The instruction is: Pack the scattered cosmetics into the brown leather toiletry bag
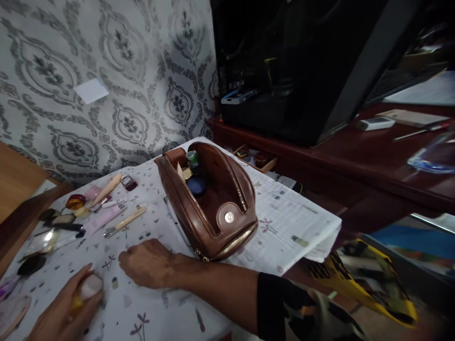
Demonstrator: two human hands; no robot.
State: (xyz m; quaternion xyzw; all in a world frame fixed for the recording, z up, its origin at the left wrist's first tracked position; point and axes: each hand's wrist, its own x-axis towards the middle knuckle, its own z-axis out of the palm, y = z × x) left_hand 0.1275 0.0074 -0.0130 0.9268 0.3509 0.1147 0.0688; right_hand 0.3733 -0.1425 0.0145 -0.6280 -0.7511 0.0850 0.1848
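The open brown pouch (pixel 209 208) already holds a green-capped bottle (pixel 192 158), most cosmetics (pixel 104 219) lie out on the cloth (pixel 159 303), the left hand (pixel 60 308) clasps a small jar (pixel 90 286), and the right hand (pixel 149 263) rests curled beside the pouch, its grip hidden.

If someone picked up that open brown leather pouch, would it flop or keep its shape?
The brown leather zip pouch probably keeps its shape: its walls stand up by themselves. It may feel bottom-heavy, with small bottles inside. Tilted, they could spill, since the zip is open.
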